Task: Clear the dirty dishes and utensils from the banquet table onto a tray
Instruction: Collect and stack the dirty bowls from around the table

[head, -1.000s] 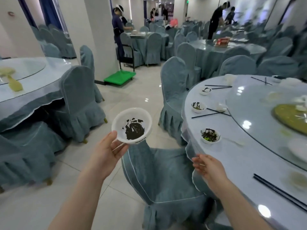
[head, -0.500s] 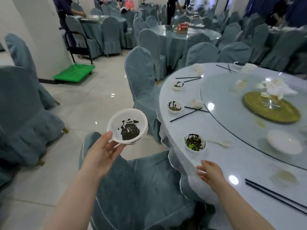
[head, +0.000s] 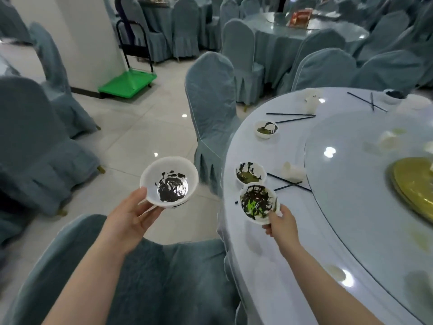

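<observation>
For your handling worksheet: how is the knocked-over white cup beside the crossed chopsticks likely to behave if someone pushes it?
The white cup lies on its side, so a nudge would probably make it roll, likely curving if it tapers. It looks thin and probably light, so it may skid on the table. The chopsticks beside it might stop it.

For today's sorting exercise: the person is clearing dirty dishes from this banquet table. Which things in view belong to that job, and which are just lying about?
Job:
left hand, its bowl
right hand, its bowl
two bowls on the table
chopsticks

Lying about:
chair
green cart
pillar
</observation>
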